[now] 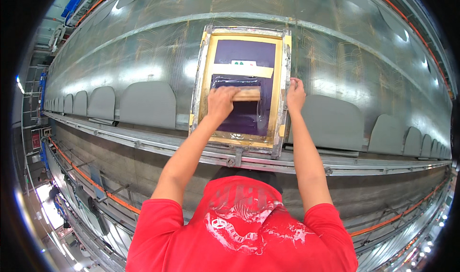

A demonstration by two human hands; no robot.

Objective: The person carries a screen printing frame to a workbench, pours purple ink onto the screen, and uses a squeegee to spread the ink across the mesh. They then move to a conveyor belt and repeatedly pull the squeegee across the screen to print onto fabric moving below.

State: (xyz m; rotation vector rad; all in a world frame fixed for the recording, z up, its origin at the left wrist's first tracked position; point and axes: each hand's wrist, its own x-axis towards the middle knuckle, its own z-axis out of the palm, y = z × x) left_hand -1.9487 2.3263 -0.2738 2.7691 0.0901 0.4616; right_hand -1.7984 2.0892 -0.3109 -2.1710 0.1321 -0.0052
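Note:
A screen-printing frame lies on the long metal table before me, with yellow tape around a dark purple mesh. My left hand is closed around the left end of a wooden-handled squeegee, which lies crosswise over the middle of the mesh. Its lower edge is hidden. Wet, shiny ink streaks show around it. At the frame's right side my right hand has its fingers curled against the outer rim. Pale tape crosses the mesh above the squeegee.
Grey rounded fabric pieces lie in a row along the table, with more to the right of the frame. A metal rail with bolted stops runs along the near edge. Orange-edged rails curve past behind me.

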